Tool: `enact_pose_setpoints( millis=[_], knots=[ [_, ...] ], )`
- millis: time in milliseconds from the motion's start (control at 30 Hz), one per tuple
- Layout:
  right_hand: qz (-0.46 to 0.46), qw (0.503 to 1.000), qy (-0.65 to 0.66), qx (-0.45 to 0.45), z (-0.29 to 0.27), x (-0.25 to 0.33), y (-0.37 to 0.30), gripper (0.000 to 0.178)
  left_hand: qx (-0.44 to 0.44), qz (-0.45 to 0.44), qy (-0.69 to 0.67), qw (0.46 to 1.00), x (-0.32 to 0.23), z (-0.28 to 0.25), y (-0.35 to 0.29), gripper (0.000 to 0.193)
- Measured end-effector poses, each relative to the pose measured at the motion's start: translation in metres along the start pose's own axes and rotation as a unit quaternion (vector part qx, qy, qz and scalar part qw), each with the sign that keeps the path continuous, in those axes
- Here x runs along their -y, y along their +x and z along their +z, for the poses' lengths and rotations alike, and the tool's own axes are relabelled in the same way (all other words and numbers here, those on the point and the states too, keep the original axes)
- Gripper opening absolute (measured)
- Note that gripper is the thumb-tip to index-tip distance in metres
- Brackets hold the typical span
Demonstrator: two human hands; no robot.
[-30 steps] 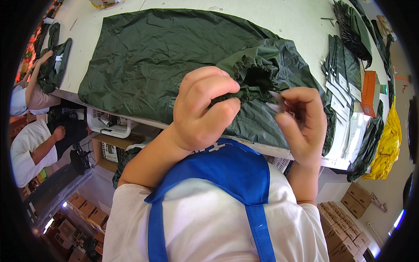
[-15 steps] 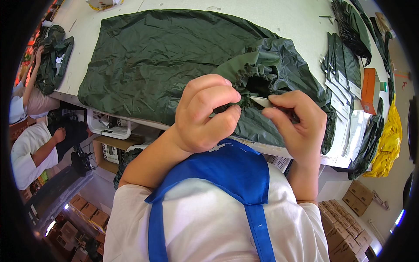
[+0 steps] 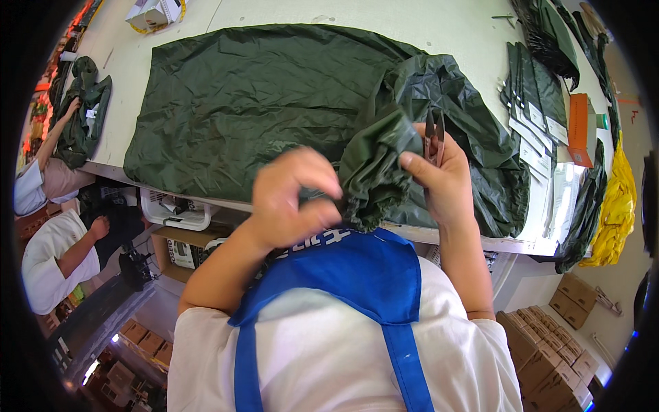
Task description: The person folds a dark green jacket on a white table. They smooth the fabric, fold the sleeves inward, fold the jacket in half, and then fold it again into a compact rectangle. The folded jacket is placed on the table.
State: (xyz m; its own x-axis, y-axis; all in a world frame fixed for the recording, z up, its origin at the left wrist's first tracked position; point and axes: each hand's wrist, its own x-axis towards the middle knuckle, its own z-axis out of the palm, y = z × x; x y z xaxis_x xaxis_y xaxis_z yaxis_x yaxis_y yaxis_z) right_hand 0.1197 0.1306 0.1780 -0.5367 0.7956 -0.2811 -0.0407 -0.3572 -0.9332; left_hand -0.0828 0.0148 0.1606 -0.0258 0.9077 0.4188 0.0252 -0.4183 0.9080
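Observation:
A dark green, thin crinkly garment lies spread over the table in front of me. Its gathered elastic cuff stands bunched up, the frilled opening turned toward my body. My right hand is closed on small thread snips, whose dark blades point away from me. The thumb of that hand lies against the fabric by the cuff. Left of the cuff, my left hand is blurred by motion. Its fingers are curved and apart, and nothing shows between them.
At the right lie more dark green pieces with white tags, an orange box and yellow fabric. A white carton stands at the far left. Another person's hand touches green fabric. Below the table is a white basket.
My left hand has let go of the cuff and moved left. The cuff has swung toward me. In my right hand the snips have turned from pointing at the cuff to pointing away.

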Motion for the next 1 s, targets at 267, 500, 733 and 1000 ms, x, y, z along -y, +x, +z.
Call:
enact_pose_setpoints(
  millis=[267,500,733,1000],
  knots=[
    [-0.163,0.944,-0.284,0.028,0.022,0.025,-0.015,0.032,0.026,-0.309,-0.014,0.951,-0.012,0.008,0.046,0.057],
    [-0.062,0.972,-0.224,0.045,0.005,0.02,-0.013,0.035,-0.027,-0.201,-0.054,0.978,-0.008,0.017,0.04,0.049],
    [-0.336,0.87,-0.361,-0.013,0.009,0.032,-0.012,0.032,-0.066,-0.213,-0.116,0.968,-0.018,0.021,0.044,0.041],
    [-0.398,0.797,-0.454,0.014,0.011,0.043,-0.01,0.035,-0.052,-0.255,-0.12,0.958,-0.022,0.024,0.047,0.034]
  ],
)
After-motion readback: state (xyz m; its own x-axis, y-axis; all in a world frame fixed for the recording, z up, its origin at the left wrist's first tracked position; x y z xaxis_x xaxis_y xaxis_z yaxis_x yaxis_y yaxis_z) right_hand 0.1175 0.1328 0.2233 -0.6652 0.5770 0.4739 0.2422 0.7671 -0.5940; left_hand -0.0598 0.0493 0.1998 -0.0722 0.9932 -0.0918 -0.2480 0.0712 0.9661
